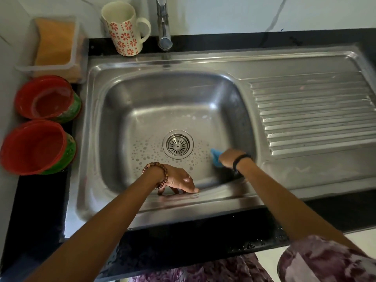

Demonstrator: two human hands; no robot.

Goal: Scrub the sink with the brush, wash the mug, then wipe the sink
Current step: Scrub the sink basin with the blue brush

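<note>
The steel sink [95, 127] has a wet basin with droplets around the drain [177, 145]. My right hand [228, 157] is down inside the basin at its right side, closed on a blue item [215, 157] that is mostly hidden by the hand; I cannot tell whether it is a cloth or a brush. My left hand [179, 181] rests on the basin's front rim, fingers spread, holding nothing. A cream mug [124, 29] with red flower prints stands upright on the counter behind the sink, left of the tap [163, 23].
Two red-and-green bowls [46, 96] [36, 147] sit left of the sink. A clear tray holding an orange sponge [54, 41] stands behind them. The ribbed drainboard [311, 115] stretches to the right. Black counter [40, 210] borders the sink in front and at the left.
</note>
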